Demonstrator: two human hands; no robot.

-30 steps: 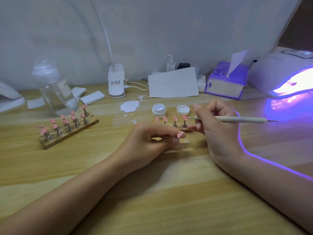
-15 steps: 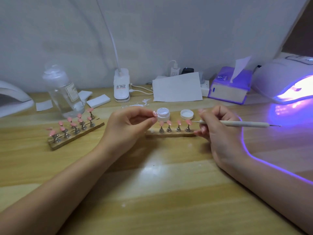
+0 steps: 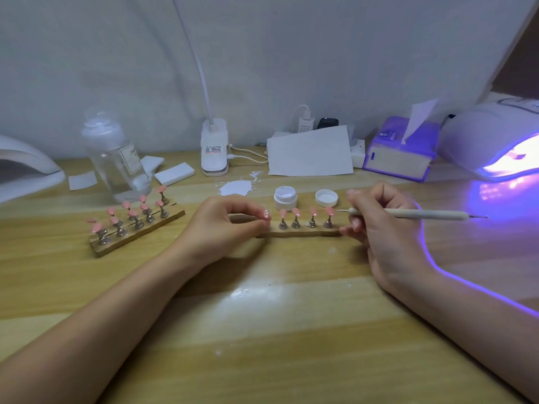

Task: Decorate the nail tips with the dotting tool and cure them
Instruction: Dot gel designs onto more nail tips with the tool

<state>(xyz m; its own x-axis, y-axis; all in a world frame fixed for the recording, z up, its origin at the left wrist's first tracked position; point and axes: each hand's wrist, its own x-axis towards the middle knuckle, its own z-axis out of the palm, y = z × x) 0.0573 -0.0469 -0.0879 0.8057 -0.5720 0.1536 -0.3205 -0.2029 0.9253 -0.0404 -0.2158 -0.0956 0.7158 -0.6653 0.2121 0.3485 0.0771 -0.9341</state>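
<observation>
- Head view: the left hand (image 3: 224, 225) has its fingers curled, and thumb and forefinger pinch a small pink nail tip (image 3: 266, 214) at the left end of the narrow wooden strip stand (image 3: 300, 233); whether this tip sits on a peg I cannot tell.
- The right hand (image 3: 379, 228) is curled round the slim cream-coloured dotting tool with metal points (image 3: 420, 214). The tool lies nearly level, and its left point is just beside the rightmost tip.
- Four other pink nail tips on metal pegs (image 3: 304, 218) stand upright in a row on the strip, between the two hands.
- The small white round jar (image 3: 285, 197) stands open just behind the strip, with white material inside; its white lid (image 3: 326, 198) lies beside it, on the right.
- The white curing lamp (image 3: 495, 141) at the far right glows violet onto the light wooden table (image 3: 262, 330).
- The second wooden stand with two rows of pink tips (image 3: 134, 220) stands to the left, near the clear plastic bottle (image 3: 116, 158).
- Compared with half a second ago, the left hand has come down from beside the jar to the end of the strip.
</observation>
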